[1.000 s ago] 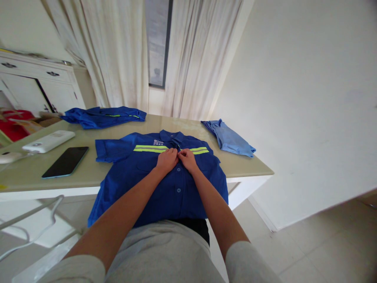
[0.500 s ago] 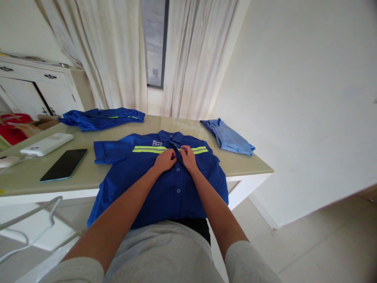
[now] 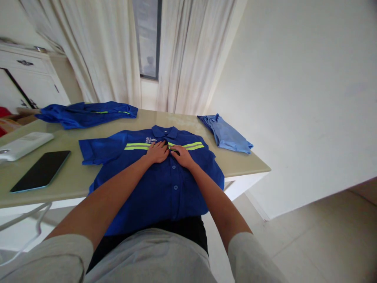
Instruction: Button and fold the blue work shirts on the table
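Note:
A blue short-sleeved work shirt (image 3: 141,184) with a yellow-green reflective band lies front up, its collar away from me and its lower part hanging over the near table edge. My left hand (image 3: 159,152) rests flat on the chest beside the button placket, fingers stretched out and a little apart. On the other side of the placket, my right hand (image 3: 182,156) has its thumb and forefinger pinched at the front edge, level with the band. The fabric between the fingertips is partly hidden. Below the hands, buttons show down the placket.
A second blue garment (image 3: 88,114) lies at the table's back left, and a folded light-blue garment (image 3: 229,135) at the right. On the left are a black-screened phone (image 3: 41,171) and a white device (image 3: 26,145). A white cable (image 3: 39,228) hangs below the table (image 3: 244,167).
My left hand has gone from pinched fingers at the placket to lying flat on the chest. My right hand has lowered slightly, staying at the placket. The view has shifted right.

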Demonstrator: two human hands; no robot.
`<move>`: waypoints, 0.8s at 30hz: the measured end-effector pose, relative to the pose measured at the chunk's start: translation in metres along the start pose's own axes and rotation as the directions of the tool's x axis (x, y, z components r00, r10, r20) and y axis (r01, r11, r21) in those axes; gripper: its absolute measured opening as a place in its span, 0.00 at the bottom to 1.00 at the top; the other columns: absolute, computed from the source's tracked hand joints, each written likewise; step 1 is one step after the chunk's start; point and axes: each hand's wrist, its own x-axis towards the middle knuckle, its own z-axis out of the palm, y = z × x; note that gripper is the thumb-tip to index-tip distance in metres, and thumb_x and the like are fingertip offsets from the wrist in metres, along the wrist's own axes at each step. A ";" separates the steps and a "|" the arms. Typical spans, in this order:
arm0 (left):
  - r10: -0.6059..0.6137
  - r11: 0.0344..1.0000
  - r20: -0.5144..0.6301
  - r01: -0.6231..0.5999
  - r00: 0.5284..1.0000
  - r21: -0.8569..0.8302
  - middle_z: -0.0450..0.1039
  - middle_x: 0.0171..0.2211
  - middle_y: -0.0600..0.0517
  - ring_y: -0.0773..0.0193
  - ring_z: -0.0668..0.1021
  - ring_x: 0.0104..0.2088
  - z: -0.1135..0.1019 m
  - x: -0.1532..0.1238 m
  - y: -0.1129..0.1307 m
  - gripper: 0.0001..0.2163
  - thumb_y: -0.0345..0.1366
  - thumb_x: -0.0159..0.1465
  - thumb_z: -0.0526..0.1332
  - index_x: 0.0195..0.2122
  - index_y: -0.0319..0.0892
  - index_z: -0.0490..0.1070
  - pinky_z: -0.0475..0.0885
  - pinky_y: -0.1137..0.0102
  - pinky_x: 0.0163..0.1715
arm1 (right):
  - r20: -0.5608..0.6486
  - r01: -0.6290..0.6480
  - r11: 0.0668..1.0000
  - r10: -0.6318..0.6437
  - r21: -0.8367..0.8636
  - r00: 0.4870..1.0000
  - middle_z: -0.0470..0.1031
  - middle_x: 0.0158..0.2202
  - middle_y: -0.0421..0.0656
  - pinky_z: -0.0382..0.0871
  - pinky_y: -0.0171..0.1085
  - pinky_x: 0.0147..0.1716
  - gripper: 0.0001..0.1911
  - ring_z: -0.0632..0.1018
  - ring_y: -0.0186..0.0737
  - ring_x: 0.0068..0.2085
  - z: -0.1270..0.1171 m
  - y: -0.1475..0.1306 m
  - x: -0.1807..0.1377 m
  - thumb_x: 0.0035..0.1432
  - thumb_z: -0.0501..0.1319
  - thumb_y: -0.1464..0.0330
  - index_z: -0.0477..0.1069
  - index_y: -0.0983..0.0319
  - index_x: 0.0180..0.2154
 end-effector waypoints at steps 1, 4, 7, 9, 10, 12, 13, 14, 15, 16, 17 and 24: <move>-0.012 1.000 0.017 0.012 1.000 -0.005 0.52 0.76 0.41 0.46 0.58 0.75 0.002 0.007 -0.003 0.29 0.45 0.75 0.41 0.73 0.42 0.60 0.48 0.44 0.72 | 0.015 0.007 0.999 -0.006 -0.037 1.000 0.79 0.59 0.52 0.64 0.47 0.67 0.16 0.76 0.47 0.62 0.001 0.002 0.004 0.70 0.62 0.66 0.79 0.61 0.55; -0.029 0.999 0.035 0.030 0.999 -0.015 0.49 0.77 0.43 0.47 0.56 0.76 0.005 0.028 -0.011 0.30 0.45 0.75 0.41 0.74 0.43 0.58 0.48 0.44 0.73 | 0.044 -0.002 0.994 0.007 -0.107 0.999 0.77 0.62 0.50 0.62 0.47 0.68 0.17 0.75 0.46 0.64 0.005 0.010 0.019 0.73 0.59 0.65 0.78 0.59 0.58; -0.031 0.999 0.036 0.031 0.999 -0.015 0.48 0.77 0.43 0.48 0.55 0.76 0.007 0.052 -0.019 0.31 0.46 0.75 0.40 0.75 0.42 0.56 0.48 0.45 0.73 | 0.045 -0.015 0.995 0.019 -0.102 0.999 0.78 0.61 0.48 0.63 0.45 0.68 0.17 0.76 0.44 0.63 0.006 0.022 0.036 0.74 0.57 0.64 0.78 0.59 0.58; -0.038 0.999 0.042 0.039 0.998 -0.015 0.47 0.77 0.43 0.48 0.54 0.76 0.009 0.068 -0.025 0.31 0.47 0.75 0.38 0.76 0.42 0.55 0.47 0.45 0.73 | 0.030 -0.033 0.996 0.036 -0.084 0.999 0.79 0.60 0.50 0.65 0.44 0.66 0.17 0.77 0.45 0.62 0.006 0.032 0.050 0.74 0.58 0.62 0.79 0.61 0.57; -0.044 0.999 0.041 0.044 0.998 -0.018 0.47 0.78 0.43 0.48 0.54 0.76 0.009 0.077 -0.028 0.31 0.47 0.75 0.38 0.76 0.42 0.54 0.47 0.45 0.73 | 0.021 -0.045 0.996 0.047 -0.076 0.999 0.79 0.59 0.50 0.66 0.44 0.65 0.17 0.78 0.45 0.61 0.006 0.038 0.058 0.73 0.59 0.62 0.79 0.61 0.56; -0.056 0.998 0.033 0.057 0.998 -0.027 0.47 0.78 0.44 0.49 0.54 0.76 0.011 0.095 -0.034 0.31 0.48 0.75 0.38 0.76 0.43 0.55 0.47 0.45 0.74 | 0.011 -0.059 0.997 0.060 -0.058 0.998 0.81 0.56 0.50 0.67 0.43 0.63 0.16 0.79 0.45 0.58 0.005 0.051 0.074 0.73 0.59 0.62 0.80 0.62 0.53; -0.062 0.998 0.024 0.062 0.998 -0.033 0.48 0.77 0.44 0.49 0.54 0.76 0.011 0.105 -0.037 0.31 0.48 0.75 0.38 0.75 0.43 0.56 0.47 0.45 0.73 | 0.011 -0.058 0.997 0.059 -0.049 0.998 0.82 0.55 0.49 0.68 0.42 0.62 0.16 0.80 0.45 0.57 0.005 0.058 0.083 0.74 0.58 0.62 0.81 0.61 0.51; -0.067 0.997 0.014 0.068 0.998 -0.038 0.48 0.77 0.43 0.49 0.55 0.76 0.012 0.114 -0.040 0.31 0.48 0.75 0.38 0.75 0.43 0.57 0.47 0.45 0.73 | 0.010 -0.056 0.998 0.057 -0.039 0.998 0.82 0.53 0.49 0.68 0.42 0.61 0.16 0.80 0.44 0.55 0.005 0.064 0.092 0.74 0.57 0.63 0.81 0.61 0.50; -0.073 0.996 0.006 0.073 0.997 -0.042 0.49 0.77 0.43 0.48 0.55 0.76 0.013 0.124 -0.043 0.31 0.48 0.75 0.38 0.74 0.42 0.58 0.48 0.45 0.73 | 0.006 -0.055 0.998 0.056 -0.030 0.998 0.83 0.52 0.48 0.69 0.41 0.60 0.16 0.80 0.44 0.54 0.006 0.071 0.100 0.75 0.56 0.63 0.81 0.60 0.49; -0.077 0.996 -0.002 0.077 0.997 -0.045 0.50 0.77 0.43 0.48 0.56 0.76 0.013 0.133 -0.046 0.31 0.47 0.75 0.39 0.74 0.42 0.59 0.48 0.45 0.73 | 0.004 -0.056 0.998 0.056 -0.024 0.998 0.83 0.51 0.47 0.69 0.41 0.59 0.17 0.80 0.44 0.53 0.006 0.077 0.109 0.75 0.55 0.63 0.81 0.60 0.48; -0.081 0.996 -0.011 0.081 0.997 -0.049 0.50 0.77 0.43 0.48 0.56 0.76 0.014 0.142 -0.049 0.30 0.47 0.75 0.39 0.74 0.42 0.59 0.48 0.45 0.73 | 0.001 -0.061 0.998 0.061 -0.023 0.998 0.83 0.50 0.47 0.69 0.41 0.59 0.17 0.80 0.43 0.53 0.006 0.083 0.118 0.76 0.54 0.63 0.81 0.60 0.48; -0.125 0.987 -0.069 0.117 0.990 -0.111 0.55 0.75 0.42 0.46 0.59 0.74 0.019 0.188 -0.063 0.30 0.50 0.76 0.39 0.71 0.44 0.64 0.49 0.44 0.72 | -0.106 -0.141 0.980 0.127 -0.139 0.986 0.79 0.38 0.48 0.65 0.43 0.58 0.23 0.76 0.45 0.46 0.006 0.111 0.153 0.76 0.53 0.55 0.78 0.60 0.35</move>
